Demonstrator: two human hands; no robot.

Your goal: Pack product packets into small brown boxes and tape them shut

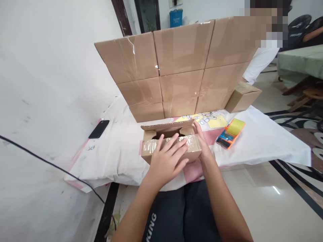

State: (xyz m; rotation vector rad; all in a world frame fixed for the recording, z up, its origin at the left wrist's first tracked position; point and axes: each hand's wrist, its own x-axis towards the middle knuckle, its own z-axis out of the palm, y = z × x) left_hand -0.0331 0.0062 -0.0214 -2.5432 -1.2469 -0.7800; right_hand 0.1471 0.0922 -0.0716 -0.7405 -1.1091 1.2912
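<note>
Item, nearest: dark trousers (202,205), pale lettering on one leg, at the table's near edge.

Item: left hand (166,156), laid flat on the small carton, fingers spread over its near upper edge, gripping nothing.

Item: right hand (204,146), set against the carton's right end, fingers reaching its far corner; whether it clamps or merely braces cannot be told (thumb out of sight).

Item: small carton (193,148), on the table's near side, under the left hand. Far flap (168,127) raised, end flaps tucked inward, interior dark; clear tape (194,143), wrinkled, along the near edge. Handling note: a flat palm, smoothing from the middle outward, should seat such tape best; the right hand does well to steady the end, with light pressure lest the wall buckle.

Item: tablecloth (123,151), white and pink, printed.

Item: tape dispenser (234,127), orange and blue, yellowish roll, right of the carton.

Item: black phone (99,129), left.

Item: stacked cartons (180,77), three by three, behind; one separate carton (243,97) at their right.

Item: another person's white sleeve (261,64), beyond.

Item, farthest: blue bin (176,18).
</note>
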